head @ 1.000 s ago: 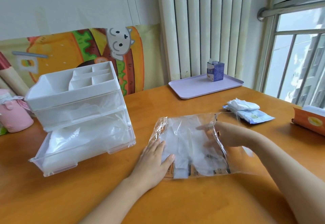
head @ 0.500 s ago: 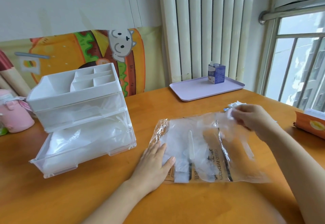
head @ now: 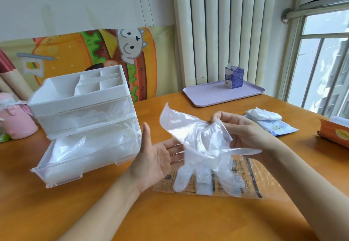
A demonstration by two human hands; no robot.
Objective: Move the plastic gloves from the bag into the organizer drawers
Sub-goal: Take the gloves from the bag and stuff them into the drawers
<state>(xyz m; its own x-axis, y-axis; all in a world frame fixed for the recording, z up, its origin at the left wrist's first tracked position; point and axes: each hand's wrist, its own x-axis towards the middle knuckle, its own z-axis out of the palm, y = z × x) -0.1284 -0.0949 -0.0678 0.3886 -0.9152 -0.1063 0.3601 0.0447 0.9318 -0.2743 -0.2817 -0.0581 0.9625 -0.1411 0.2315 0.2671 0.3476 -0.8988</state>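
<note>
Since a second ago both hands have left the bag: the right hand (head: 245, 133) has drawn one plastic glove (head: 200, 146) out and lifted it into the air. The left hand (head: 153, 157), which lay flat on the bag, has risen and turned palm up.

The right grip pinches the glove's cuff edge between thumb and fingertips. From there the glove hangs spread out, one corner of the cuff flaring up to the left and its fingers dangling toward the table (head: 170, 218). The left grip is spread, fingers straight and holding nothing. Its fingertips lie behind the clear film, and whether they touch it I cannot tell.

Right under the glove the bag (head: 251, 180) lies flat on the table, clear with dark lettering, and more folded plastic shows inside it.

To the left stands the white organizer (head: 81, 97), with open compartments on top. Its upper drawer is pushed in, with clear film showing through the front. The lower drawer (head: 62, 172) is pulled out toward the near side and holds a heap of clear plastic.

At the far side a lilac tray (head: 213, 97) carries a small blue carton (head: 234, 77). To the right lie two soft packets (head: 272, 125), and an orange box (head: 334, 133) sits at the right edge. A pink bottle (head: 17, 119) stands at the far left.
</note>
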